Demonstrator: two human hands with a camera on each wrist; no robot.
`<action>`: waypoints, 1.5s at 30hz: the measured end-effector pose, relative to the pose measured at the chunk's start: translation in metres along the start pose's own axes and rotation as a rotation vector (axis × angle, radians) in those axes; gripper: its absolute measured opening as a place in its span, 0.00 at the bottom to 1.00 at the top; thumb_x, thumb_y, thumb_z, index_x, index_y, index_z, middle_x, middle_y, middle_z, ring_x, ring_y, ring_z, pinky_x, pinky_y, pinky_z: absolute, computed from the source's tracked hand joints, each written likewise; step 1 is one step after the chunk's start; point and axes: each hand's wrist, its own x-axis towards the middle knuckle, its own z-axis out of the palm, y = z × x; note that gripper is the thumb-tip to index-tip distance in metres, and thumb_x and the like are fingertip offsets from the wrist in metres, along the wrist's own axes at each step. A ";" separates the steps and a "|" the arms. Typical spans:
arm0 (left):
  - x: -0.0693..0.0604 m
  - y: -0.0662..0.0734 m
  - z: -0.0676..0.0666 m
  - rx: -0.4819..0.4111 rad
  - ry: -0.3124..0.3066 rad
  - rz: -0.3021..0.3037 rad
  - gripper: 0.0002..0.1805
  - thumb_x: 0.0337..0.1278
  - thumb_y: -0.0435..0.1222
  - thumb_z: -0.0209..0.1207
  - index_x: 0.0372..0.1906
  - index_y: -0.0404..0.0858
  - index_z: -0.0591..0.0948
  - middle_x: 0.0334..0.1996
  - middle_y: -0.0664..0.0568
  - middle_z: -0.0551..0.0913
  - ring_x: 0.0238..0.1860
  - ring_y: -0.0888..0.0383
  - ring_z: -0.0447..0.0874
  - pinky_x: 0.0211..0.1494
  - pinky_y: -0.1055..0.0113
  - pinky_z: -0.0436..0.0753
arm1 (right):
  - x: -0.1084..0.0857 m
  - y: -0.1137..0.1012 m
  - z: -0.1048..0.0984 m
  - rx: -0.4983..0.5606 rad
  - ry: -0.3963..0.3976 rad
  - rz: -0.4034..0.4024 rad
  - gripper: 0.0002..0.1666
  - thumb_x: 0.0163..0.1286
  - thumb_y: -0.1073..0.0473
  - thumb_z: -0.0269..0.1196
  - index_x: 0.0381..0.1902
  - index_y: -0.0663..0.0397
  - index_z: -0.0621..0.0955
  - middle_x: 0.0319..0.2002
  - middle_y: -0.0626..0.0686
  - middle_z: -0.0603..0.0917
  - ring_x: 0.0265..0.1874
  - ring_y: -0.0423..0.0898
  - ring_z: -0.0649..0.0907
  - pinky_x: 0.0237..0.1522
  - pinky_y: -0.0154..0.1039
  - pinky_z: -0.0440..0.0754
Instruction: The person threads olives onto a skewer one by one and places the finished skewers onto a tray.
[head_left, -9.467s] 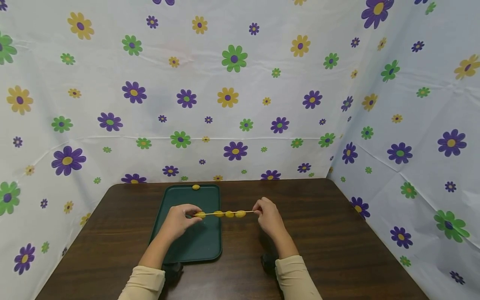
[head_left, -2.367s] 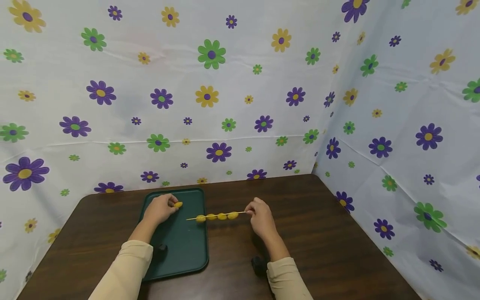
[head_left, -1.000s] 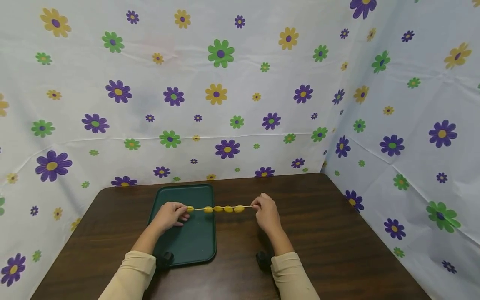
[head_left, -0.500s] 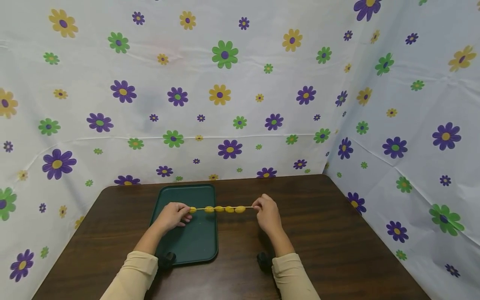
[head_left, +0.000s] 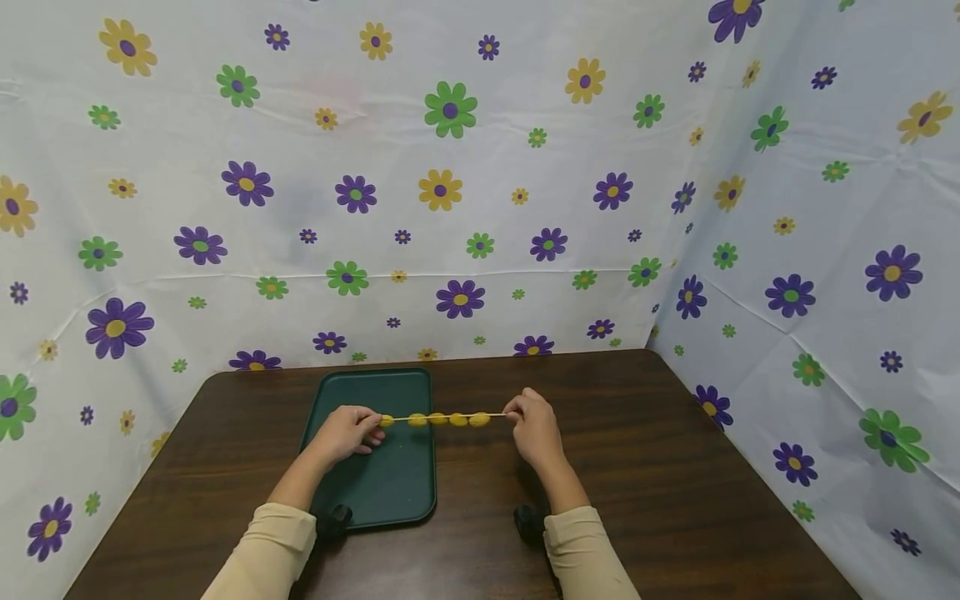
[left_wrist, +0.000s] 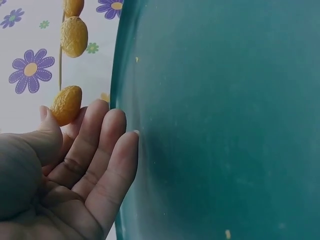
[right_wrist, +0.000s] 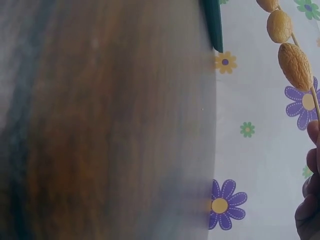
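Observation:
A thin wooden skewer [head_left: 401, 418] is held level above the table, with several yellow, wrinkled, oval fruits [head_left: 438, 419] strung along it. At its left end my left hand [head_left: 347, 431] pinches one more yellow fruit [left_wrist: 67, 105] between thumb and fingers, against the skewer's tip; in the left wrist view the other fingers stand loosely curled below it. How deep the tip sits in that fruit is hidden. My right hand [head_left: 535, 423] pinches the skewer's right end, close past the last fruit [right_wrist: 295, 67], and is only partly seen in the right wrist view.
A dark green tray [head_left: 375, 492] lies on the brown wooden table [head_left: 675, 500], beneath my left hand and the skewer's left part. Small yellow crumbs [left_wrist: 228, 233] lie on it. A flowered white cloth [head_left: 480, 167] hangs behind and at the sides.
My left hand let go of the skewer's left end, picked a fruit up from the tray's far part and brought it to the tip. My right hand kept hold throughout; the last half second shows little movement.

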 end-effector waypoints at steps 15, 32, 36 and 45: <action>-0.003 0.001 -0.001 -0.020 -0.023 0.013 0.15 0.78 0.34 0.52 0.48 0.26 0.84 0.32 0.46 0.87 0.36 0.53 0.88 0.40 0.59 0.88 | -0.001 0.002 0.001 -0.042 -0.016 0.000 0.05 0.64 0.71 0.69 0.30 0.58 0.87 0.26 0.45 0.72 0.29 0.45 0.76 0.36 0.44 0.79; -0.003 0.006 -0.001 0.056 -0.001 0.049 0.14 0.76 0.33 0.53 0.44 0.27 0.86 0.29 0.48 0.87 0.33 0.55 0.88 0.38 0.61 0.88 | -0.002 0.001 0.000 -0.048 -0.027 -0.012 0.05 0.64 0.71 0.69 0.30 0.58 0.87 0.26 0.45 0.72 0.29 0.45 0.76 0.34 0.43 0.78; -0.002 0.006 -0.001 0.075 0.001 0.056 0.13 0.76 0.32 0.54 0.44 0.27 0.86 0.28 0.49 0.86 0.32 0.55 0.88 0.38 0.62 0.88 | -0.002 0.000 0.000 -0.050 -0.028 -0.018 0.04 0.64 0.71 0.69 0.30 0.58 0.87 0.26 0.45 0.72 0.29 0.45 0.76 0.34 0.43 0.78; -0.001 0.007 0.002 0.095 -0.011 0.071 0.13 0.76 0.32 0.54 0.44 0.27 0.86 0.27 0.50 0.86 0.31 0.56 0.87 0.38 0.62 0.88 | -0.001 -0.004 0.000 -0.051 -0.033 -0.023 0.06 0.64 0.71 0.69 0.29 0.56 0.87 0.26 0.44 0.72 0.29 0.44 0.76 0.34 0.42 0.78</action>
